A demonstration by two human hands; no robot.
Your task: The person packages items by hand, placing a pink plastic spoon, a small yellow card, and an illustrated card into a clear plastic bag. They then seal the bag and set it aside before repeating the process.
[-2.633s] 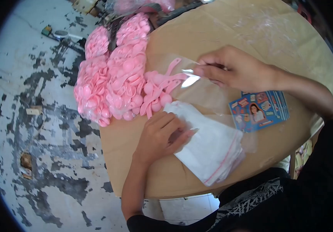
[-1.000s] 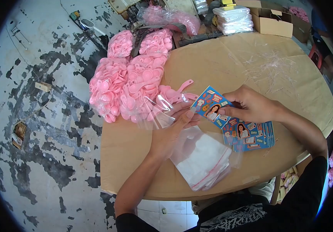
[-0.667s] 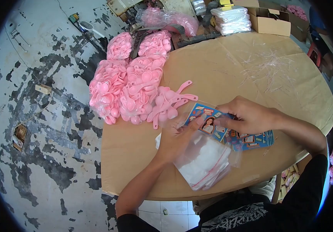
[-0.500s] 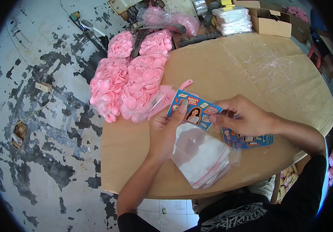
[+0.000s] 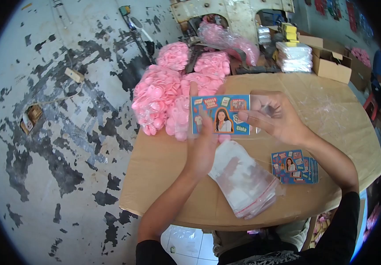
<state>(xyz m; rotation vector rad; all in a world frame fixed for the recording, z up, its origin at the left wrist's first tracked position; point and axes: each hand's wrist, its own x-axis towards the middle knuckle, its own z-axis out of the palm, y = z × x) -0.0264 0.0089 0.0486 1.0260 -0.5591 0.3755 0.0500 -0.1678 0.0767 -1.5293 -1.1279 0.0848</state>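
Note:
A blue printed card (image 5: 222, 115) with a picture of a person is held level above the table, with clear plastic showing around its edges. My left hand (image 5: 202, 137) grips its left end, thumb in front. At the right end, my right hand (image 5: 276, 118) pinches the clear plastic and card edge between thumb and fingers. Below the hands, a stack of clear plastic bags (image 5: 245, 179) lies on the brown table cover. To its right rests a pile of similar blue cards (image 5: 293, 166).
Clear bags of pink spoons (image 5: 157, 95) crowd the table's left back edge. Behind stand wrapped plastic packs (image 5: 294, 57) and an open cardboard box (image 5: 332, 65). Thin clear strands (image 5: 332, 106) lie on the table's right side. A grey machine (image 5: 239, 15) stands at the back.
The view has shifted, so the table sits lower. Both hands have lifted the card clear of the bags and card pile and turned it level; clear plastic now shows around it.

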